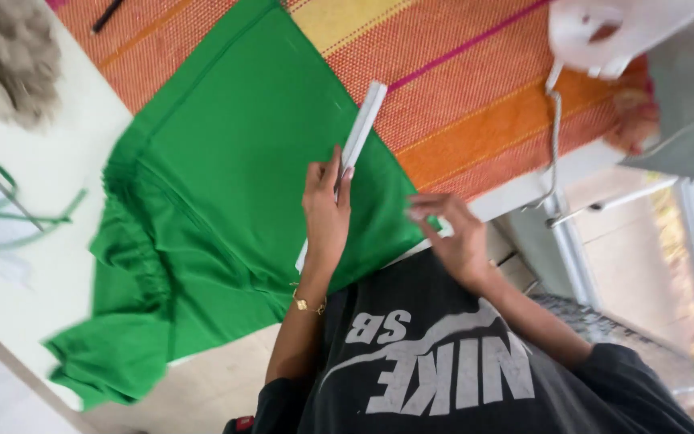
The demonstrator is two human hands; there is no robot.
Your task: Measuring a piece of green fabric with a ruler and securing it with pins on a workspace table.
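**Ruler pressed on green cloth**

While the camera looked down from the person's head, the left hand (pixel 327 210) lay in the middle of the frame with its fingers flat and close together on a long white ruler (pixel 353 147). The hand was not wrapped around the ruler; it pressed it down. The ruler ran slanted from the middle of the frame up toward the top, and it lay along the right edge of a green cloth (pixel 234 185). A thin gold bracelet (pixel 308 304) sat on that wrist.

The right hand (pixel 453 231) was a little to the right of the middle. Its fingers were pinched narrowly at the lower right corner of the green cloth, but the hand was blurry, so it was hard to tell if it held anything else.

The green cloth spread over the middle and left of the frame and was bunched up at the lower left. It lay partly on a striped orange and yellow mat (pixel 475 88) at the top and partly on a white table (pixel 50 169) on the left. A white iron (pixel 604 32) stood at the upper right, and its cord (pixel 554 137) hung down from it. Thin green strips (pixel 10 210) lay at the left edge. A grey fluffy thing (pixel 6 56) sat in the upper left corner.
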